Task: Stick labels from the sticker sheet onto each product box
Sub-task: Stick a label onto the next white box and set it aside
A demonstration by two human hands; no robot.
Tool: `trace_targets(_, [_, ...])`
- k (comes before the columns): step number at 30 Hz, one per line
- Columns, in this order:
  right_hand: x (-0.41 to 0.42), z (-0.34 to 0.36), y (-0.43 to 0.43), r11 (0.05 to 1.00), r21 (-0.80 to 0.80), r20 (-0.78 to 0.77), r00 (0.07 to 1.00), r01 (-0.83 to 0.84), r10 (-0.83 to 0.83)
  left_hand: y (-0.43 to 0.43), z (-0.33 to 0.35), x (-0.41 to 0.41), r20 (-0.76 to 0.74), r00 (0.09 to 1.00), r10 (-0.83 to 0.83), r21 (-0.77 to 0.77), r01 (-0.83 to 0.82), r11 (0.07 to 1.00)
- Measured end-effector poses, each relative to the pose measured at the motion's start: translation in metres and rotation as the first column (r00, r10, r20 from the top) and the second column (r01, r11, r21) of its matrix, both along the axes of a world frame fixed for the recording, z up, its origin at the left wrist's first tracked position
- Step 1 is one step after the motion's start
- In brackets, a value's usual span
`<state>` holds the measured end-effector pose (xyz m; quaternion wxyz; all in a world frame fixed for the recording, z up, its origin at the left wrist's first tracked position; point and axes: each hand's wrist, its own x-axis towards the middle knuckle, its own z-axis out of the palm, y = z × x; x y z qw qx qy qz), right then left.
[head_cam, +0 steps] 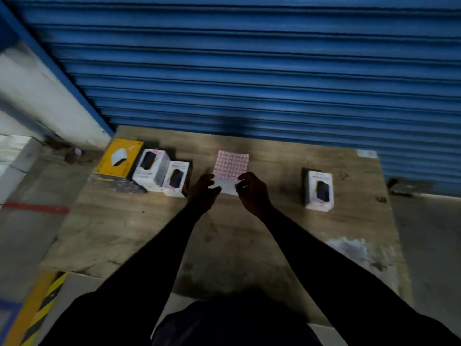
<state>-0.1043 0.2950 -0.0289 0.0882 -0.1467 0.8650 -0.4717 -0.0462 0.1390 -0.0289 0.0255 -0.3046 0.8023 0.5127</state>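
As the sticker sheet (pixel 230 166) lies now: flat on the wooden board (pixel 249 233), with your hands at its near edge.
Left hand (pixel 203 193): fingers loosely spread at the sheet's near-left corner, gripping nothing; press there to anchor the paper.
Right hand (pixel 252 193): fingers curled over the near-right corner; too blurred to tell whether they pinch a label. Peel slowly from a label's corner.
Boxes: yellow box (pixel 118 158) and two white boxes (pixel 151 168) left of the sheet; lone white box (pixel 319 189) right of it, well apart.

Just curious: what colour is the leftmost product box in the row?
The flat leftmost box is yellow, seen in the head view.
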Motion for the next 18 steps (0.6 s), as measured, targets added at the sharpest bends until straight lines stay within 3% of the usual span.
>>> trace_targets(3, [0.015, -0.001, -0.048, 0.994, 0.051, 0.038, 0.994, -0.1, 0.098, -0.052, 0.0, 0.027, 0.022, 0.999, -0.044, -0.294, 0.048, 0.955])
trace_targets(5, [0.021, -0.005, -0.077, 0.982, 0.085, 0.114, 0.981, -0.167, 0.157, -0.077, 0.001, 0.043, -0.025, 0.999, -0.038, -0.382, 0.026, 0.924])
trace_targets(8, [0.028, -0.008, -0.117, 0.949, 0.163, 0.126, 0.96, -0.268, 0.25, -0.102, 0.006, 0.054, -0.019, 1.0, 0.01, -0.35, -0.016, 0.937])
trace_targets(12, [0.031, -0.016, -0.152, 0.824, 0.332, 0.115, 0.887, -0.459, 0.447, -0.121, 0.001, 0.058, 0.037, 0.994, -0.106, -0.319, 0.113, 0.941])
trace_targets(15, [0.029, -0.031, -0.164, 0.748, 0.435, 0.159, 0.86, -0.502, 0.484, -0.135, -0.008, 0.06, 0.077, 0.984, -0.159, -0.313, 0.175, 0.933])
trace_targets(18, [0.032, -0.04, -0.168, 0.758, 0.42, 0.14, 0.861, -0.498, 0.488, -0.146, -0.015, 0.059, 0.111, 0.969, -0.22, -0.339, 0.245, 0.908])
